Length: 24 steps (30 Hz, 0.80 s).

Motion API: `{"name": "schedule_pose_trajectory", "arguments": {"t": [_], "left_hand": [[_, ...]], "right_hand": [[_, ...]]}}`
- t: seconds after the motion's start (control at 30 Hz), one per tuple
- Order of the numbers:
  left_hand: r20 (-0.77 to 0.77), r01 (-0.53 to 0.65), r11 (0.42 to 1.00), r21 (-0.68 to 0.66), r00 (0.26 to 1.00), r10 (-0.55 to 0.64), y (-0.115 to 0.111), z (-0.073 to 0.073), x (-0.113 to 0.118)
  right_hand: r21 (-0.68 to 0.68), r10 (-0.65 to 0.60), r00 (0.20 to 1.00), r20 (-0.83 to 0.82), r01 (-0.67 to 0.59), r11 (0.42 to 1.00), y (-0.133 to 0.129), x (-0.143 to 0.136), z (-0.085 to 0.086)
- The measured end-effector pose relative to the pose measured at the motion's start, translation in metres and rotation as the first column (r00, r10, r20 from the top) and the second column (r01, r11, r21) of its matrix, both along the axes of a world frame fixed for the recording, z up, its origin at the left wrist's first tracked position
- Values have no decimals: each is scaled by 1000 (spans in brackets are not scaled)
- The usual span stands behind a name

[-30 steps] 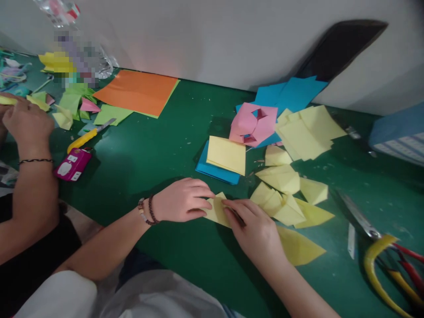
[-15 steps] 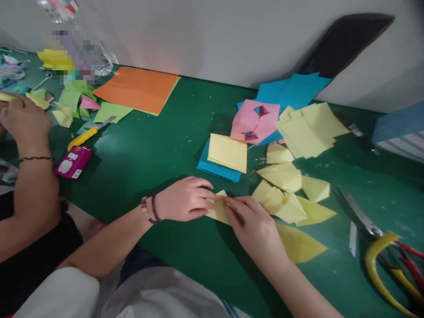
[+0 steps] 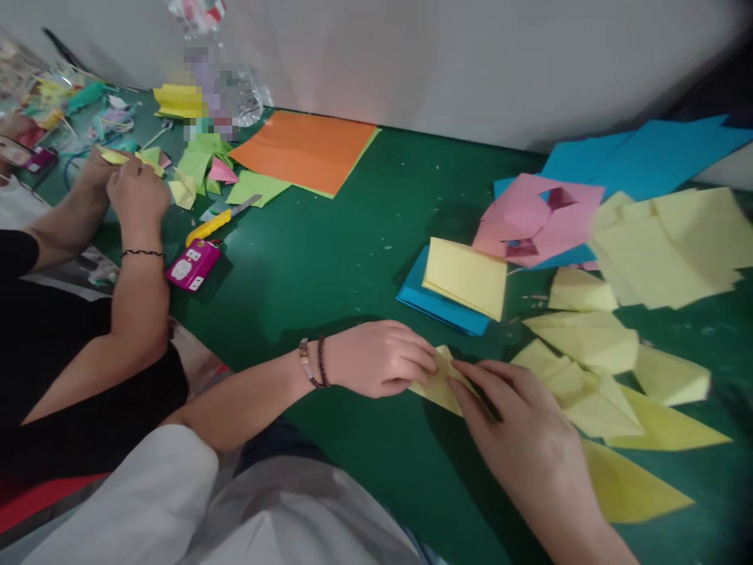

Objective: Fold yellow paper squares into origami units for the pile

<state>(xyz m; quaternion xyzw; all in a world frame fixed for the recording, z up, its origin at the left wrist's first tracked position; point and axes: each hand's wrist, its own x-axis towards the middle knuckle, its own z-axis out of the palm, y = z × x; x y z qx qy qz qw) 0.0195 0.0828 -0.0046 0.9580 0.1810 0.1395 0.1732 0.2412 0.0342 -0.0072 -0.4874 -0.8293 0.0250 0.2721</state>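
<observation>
A small folded piece of yellow paper (image 3: 442, 384) lies on the green table between my hands. My left hand (image 3: 380, 359), with two beaded bracelets at the wrist, presses its fingertips on the paper's left side. My right hand (image 3: 523, 428) grips the paper's right edge between thumb and fingers. Just beyond sit a yellow paper square (image 3: 464, 276) and a folded blue paper (image 3: 441, 310) beneath it. Right of my right hand are several folded yellow paper pieces (image 3: 594, 337), some partly hidden by it.
A pink cut-out paper (image 3: 532, 216), blue sheets (image 3: 635, 161) and yellow sheets (image 3: 676, 243) lie at the right. Left stand an orange sheet (image 3: 309, 149), a yellow craft knife (image 3: 209, 227), a magenta box (image 3: 195, 264) and a plastic bottle (image 3: 244, 94). A co-worker's hands (image 3: 138, 192) work at far left.
The view has swung left, so everything sits further right and the scissors are out of frame. Both my hands stay on the yellow paper, with little other visible change.
</observation>
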Motion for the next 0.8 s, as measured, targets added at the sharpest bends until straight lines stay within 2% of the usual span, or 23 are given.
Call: {"name": "schedule_pose_trajectory", "arguments": {"t": [0.17,0.27,0.47,0.63,0.8], "left_hand": [[114,-37,999,28,993,34,-2,1,-2],[150,-28,999,29,988,23,-2,1,-1],[145,-25,999,32,989,20,-2,1,0],[100,-31,999,33,995,27,-2,1,0],[89,-9,998,55,996,4,-1,0,-1]], "right_hand": [[-3,-36,999,34,36,999,-5,2,16],[-59,25,1000,15,-24,998,-7,-1,20],[-111,152,988,36,-147,983,-9,-2,18],[-201,204,976,73,-186,962,-6,1,14],[-171,267,958,105,-247,954,-6,1,17]]}}
